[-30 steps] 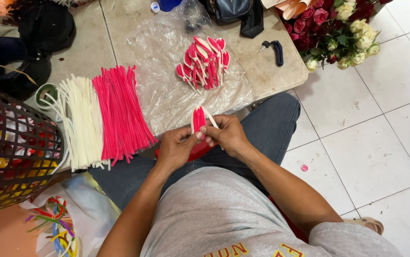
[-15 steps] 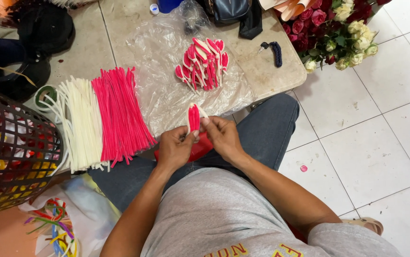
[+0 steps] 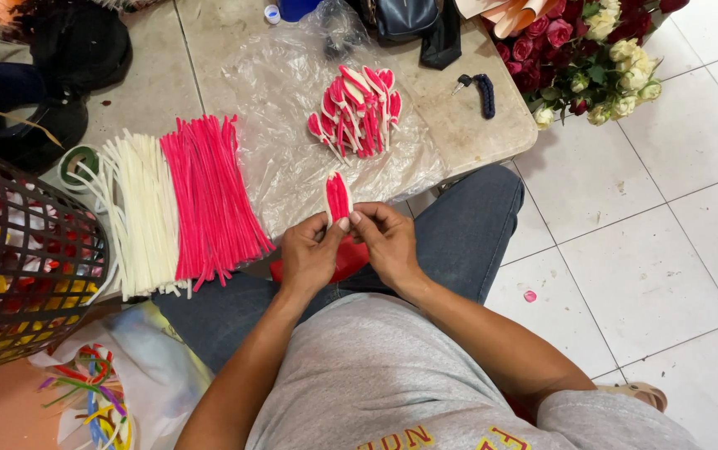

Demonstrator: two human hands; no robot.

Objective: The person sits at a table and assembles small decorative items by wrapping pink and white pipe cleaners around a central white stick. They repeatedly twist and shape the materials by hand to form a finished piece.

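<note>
My left hand (image 3: 307,257) and my right hand (image 3: 385,242) together pinch the base of a small petal piece (image 3: 338,197) made of pink and white fuzzy wire, held upright above my lap. A red scrap (image 3: 347,257) lies under my hands on my jeans. Beyond, on a clear plastic sheet (image 3: 284,142), sits a pile of finished pink and white petals (image 3: 355,108). To the left lie a bundle of pink fuzzy wires (image 3: 209,196) and a bundle of white fuzzy wires (image 3: 142,212).
A low stone table (image 3: 459,125) holds the sheet, a dark bag (image 3: 405,17) and a small black cord (image 3: 482,90). A bouquet of red and cream roses (image 3: 592,50) lies at the right. A dark wire basket (image 3: 21,258) stands left, coloured wires (image 3: 96,400) below it.
The petal piece was bent sideways between my fingers a second ago; now it stands upright and shaped. My hands have stayed in about the same place.
</note>
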